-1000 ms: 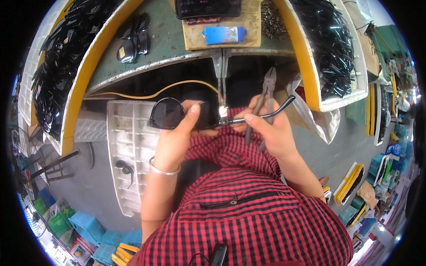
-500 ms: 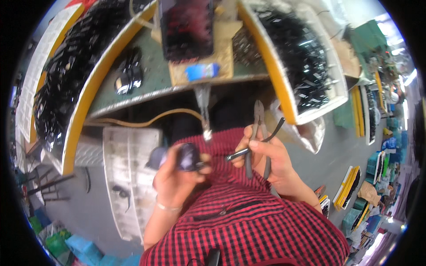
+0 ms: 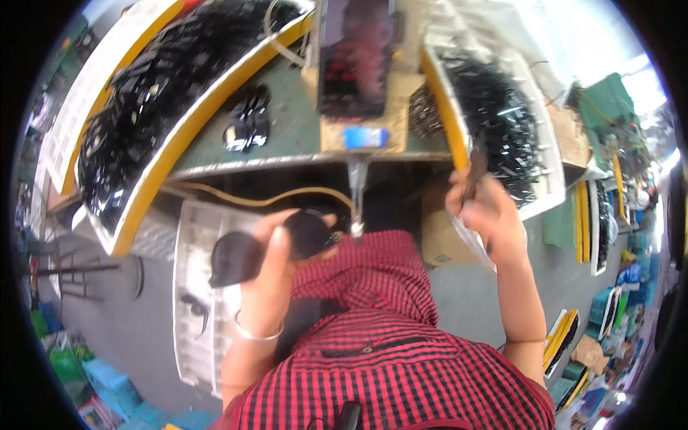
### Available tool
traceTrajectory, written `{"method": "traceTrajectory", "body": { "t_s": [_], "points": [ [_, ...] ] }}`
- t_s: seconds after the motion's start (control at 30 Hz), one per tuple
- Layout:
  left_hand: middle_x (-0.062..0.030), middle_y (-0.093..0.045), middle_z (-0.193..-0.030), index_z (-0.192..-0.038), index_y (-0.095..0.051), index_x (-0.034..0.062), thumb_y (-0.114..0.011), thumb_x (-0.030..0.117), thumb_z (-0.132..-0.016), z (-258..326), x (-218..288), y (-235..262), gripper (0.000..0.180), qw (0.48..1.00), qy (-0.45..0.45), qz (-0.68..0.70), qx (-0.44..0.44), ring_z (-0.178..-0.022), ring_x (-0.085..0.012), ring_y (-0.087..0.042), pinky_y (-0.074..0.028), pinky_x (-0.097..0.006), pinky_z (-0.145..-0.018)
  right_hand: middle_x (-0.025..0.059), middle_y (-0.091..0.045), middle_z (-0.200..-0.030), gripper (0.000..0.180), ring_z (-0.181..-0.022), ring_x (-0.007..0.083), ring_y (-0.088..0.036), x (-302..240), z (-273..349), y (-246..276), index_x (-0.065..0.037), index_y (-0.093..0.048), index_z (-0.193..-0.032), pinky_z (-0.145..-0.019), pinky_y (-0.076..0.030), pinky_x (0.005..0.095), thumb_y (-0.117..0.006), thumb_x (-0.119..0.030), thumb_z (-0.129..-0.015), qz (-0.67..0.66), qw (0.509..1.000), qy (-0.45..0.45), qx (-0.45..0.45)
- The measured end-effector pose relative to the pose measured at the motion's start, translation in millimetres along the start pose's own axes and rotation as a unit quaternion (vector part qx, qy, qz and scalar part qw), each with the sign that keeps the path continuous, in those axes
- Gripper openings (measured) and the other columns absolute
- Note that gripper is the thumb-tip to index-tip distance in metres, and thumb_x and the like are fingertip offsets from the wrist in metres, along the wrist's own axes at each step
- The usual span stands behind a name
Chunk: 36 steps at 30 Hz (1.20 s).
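Note:
My left hand (image 3: 276,269) holds a dark sunglasses front (image 3: 269,247) with two round lenses, just left of a thin metal tool tip (image 3: 355,228) that hangs down from the bench edge. My right hand (image 3: 487,215) is raised to the right, closed around the handles of pliers (image 3: 473,168), at the edge of a tray of black frame parts (image 3: 502,122). I wear a red and black checked shirt (image 3: 387,358).
A green bench top (image 3: 287,136) holds a few sunglasses (image 3: 247,122) and a wooden block (image 3: 365,132). A long yellow-rimmed tray of black parts (image 3: 136,136) lies at the left. A compartment box (image 3: 197,315) sits below my left arm. Crates stand on the floor.
My right hand has swung up and right with the pliers, away from the sunglasses, and no temple arm is seen in it now. My left hand still holds the sunglasses front, shifted right. The view tilted.

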<state>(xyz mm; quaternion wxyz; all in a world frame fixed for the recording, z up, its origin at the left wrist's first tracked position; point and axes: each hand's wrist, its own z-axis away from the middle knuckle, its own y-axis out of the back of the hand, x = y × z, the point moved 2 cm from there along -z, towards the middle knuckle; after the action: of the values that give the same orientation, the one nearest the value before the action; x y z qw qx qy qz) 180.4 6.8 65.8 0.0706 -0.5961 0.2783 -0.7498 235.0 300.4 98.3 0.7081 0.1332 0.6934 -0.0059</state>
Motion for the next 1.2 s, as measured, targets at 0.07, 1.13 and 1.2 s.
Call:
{"method": "traceTrajectory", "body": {
  "t_s": [0.07, 1.13, 1.2],
  "points": [
    [-0.0256, -0.062, -0.112, -0.12, -0.048, -0.0037, -0.043, 0.032, -0.101, -3, 9, -10, 0.041, 0.998, 0.012, -0.058, -0.018, -0.103, -0.0345, -0.064, -0.057, -0.043, -0.084, 0.0114, -0.061, -0.094, 0.047, -0.083, 0.0259, -0.059, -13, 24, -33, -0.004, -0.061, -0.116, -0.074, -0.046, 0.0356, -0.075, -0.024, -0.075, 0.294, 0.943, 0.149, -0.04],
    [-0.0176, -0.061, -0.102, -0.124, -0.047, -0.003, -0.072, 0.042, -0.083, -123, 32, 76, 0.066, 0.802, -0.173, -0.5, 0.278, -0.094, -0.0262, -0.061, -0.048, -0.036, -0.084, 0.0135, -0.058, -0.089, 0.031, -0.09, 0.0321, -0.055, -3, -114, 22, -0.006, -0.063, -0.101, -0.079, -0.044, 0.0427, -0.07, -0.015, -0.072, 0.671, 0.699, 0.204, 0.137],
    [-0.0284, -0.058, -0.115, -0.121, -0.047, -0.0046, -0.072, 0.039, -0.08, -161, 31, 101, 0.065, 0.713, -0.217, -0.607, 0.275, -0.105, -0.0412, -0.059, -0.047, -0.043, -0.091, 0.0135, -0.058, -0.094, 0.043, -0.091, 0.034, -0.055, -1, -110, 19, -0.007, -0.062, -0.112, -0.08, -0.045, 0.0428, -0.072, -0.017, -0.071, 0.598, 0.759, 0.21, 0.149]
  ]
}}
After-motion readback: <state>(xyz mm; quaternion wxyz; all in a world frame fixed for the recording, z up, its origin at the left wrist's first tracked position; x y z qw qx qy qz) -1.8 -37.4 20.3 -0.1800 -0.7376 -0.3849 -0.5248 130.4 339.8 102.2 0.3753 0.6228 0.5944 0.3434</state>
